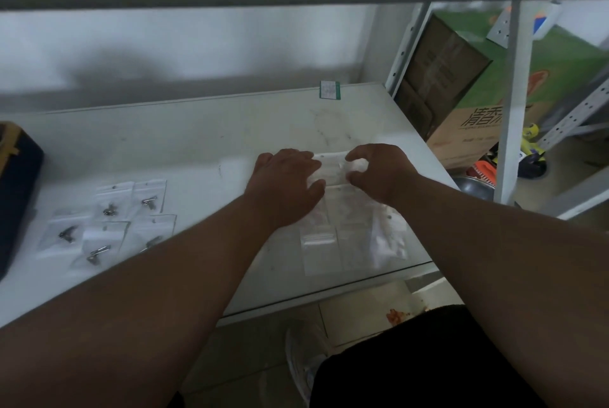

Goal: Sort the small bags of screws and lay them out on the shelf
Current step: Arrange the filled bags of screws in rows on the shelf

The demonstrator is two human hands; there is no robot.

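Several small clear bags with dark screws lie in two rows on the left part of the white shelf. On the right, a pile of clear zip bags lies near the front edge. My left hand rests flat on the top of that pile, fingers spread. My right hand is beside it, with curled fingers and thumb pinching a small white bag at the far end of the pile.
A dark blue case stands at the shelf's left edge. A small green-edged card lies at the back. To the right, metal rack posts and a green cardboard box. Another shelf board runs overhead.
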